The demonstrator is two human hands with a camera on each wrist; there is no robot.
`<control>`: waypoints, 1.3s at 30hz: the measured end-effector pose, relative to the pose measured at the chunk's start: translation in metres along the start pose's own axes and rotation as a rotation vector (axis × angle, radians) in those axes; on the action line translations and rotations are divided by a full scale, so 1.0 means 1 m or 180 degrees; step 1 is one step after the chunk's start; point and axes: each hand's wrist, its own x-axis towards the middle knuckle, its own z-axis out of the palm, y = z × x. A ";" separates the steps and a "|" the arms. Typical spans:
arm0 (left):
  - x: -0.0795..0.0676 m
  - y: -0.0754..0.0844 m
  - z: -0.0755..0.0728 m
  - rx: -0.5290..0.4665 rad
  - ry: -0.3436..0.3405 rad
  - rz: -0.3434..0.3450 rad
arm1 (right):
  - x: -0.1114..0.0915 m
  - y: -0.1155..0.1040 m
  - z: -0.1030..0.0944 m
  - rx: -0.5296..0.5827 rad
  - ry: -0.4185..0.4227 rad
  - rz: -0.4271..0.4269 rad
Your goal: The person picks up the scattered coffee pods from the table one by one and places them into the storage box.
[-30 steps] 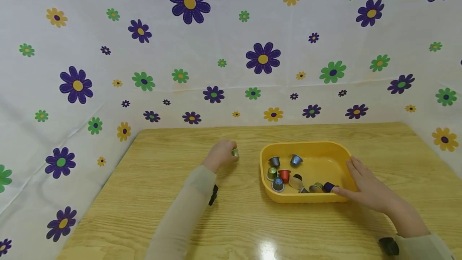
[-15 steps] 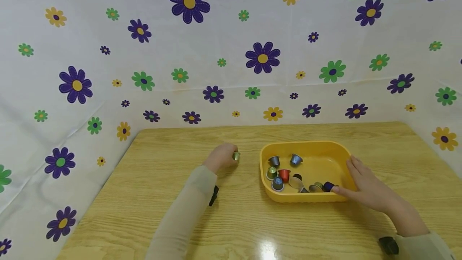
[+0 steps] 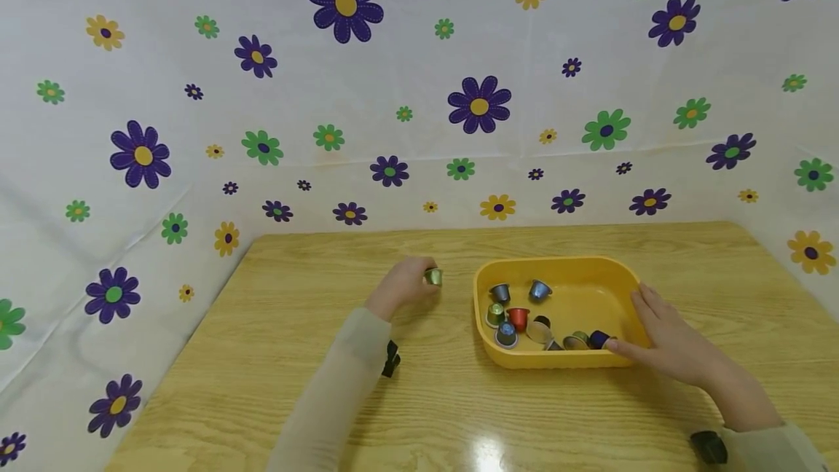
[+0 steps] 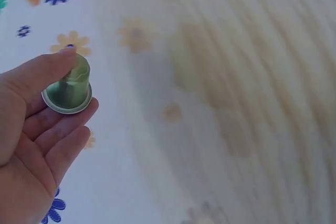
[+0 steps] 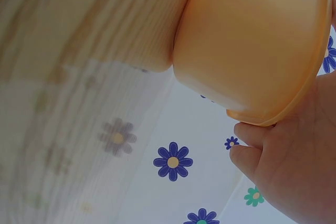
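Observation:
My left hand (image 3: 405,286) pinches a green coffee capsule (image 3: 434,277) above the table, left of the yellow tray (image 3: 557,360). In the left wrist view the thumb presses on the body of this capsule (image 4: 72,88), and the fingers lie against its silver rim. My right hand (image 3: 682,348) rests on the tray's right end, fingers along the side rim and thumb over the near rim. Inside the tray, mostly on its left and near side, lie several capsules, among them a red one (image 3: 518,319), a blue one (image 3: 540,290) and a dark purple one (image 3: 599,339).
The wooden table (image 3: 419,399) reaches back to a white flower-printed cloth (image 3: 406,79), which also hangs at both sides. The tray's raised walls surround the loose capsules. Dark straps sit at both wrists.
The left hand has shifted slightly right with the green capsule, which shows more fully beyond the fingers. The right hand and the tray stay in place.

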 end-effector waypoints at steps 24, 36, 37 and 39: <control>-0.039 0.049 -0.007 -0.0686 0.1114 0.0774 | -0.001 0.001 0.001 -0.0010 -0.0002 -0.0018; -0.031 0.073 0.006 -0.0700 0.0988 0.1031 | -0.001 -0.001 0.000 0.0014 0.0009 -0.0012; -0.029 0.076 0.007 -0.0682 0.0965 0.1047 | -0.001 -0.001 -0.001 0.0009 0.0011 -0.0009; -0.027 0.082 0.010 -0.0662 0.0900 0.1055 | -0.001 -0.001 -0.001 0.0004 0.0012 -0.0010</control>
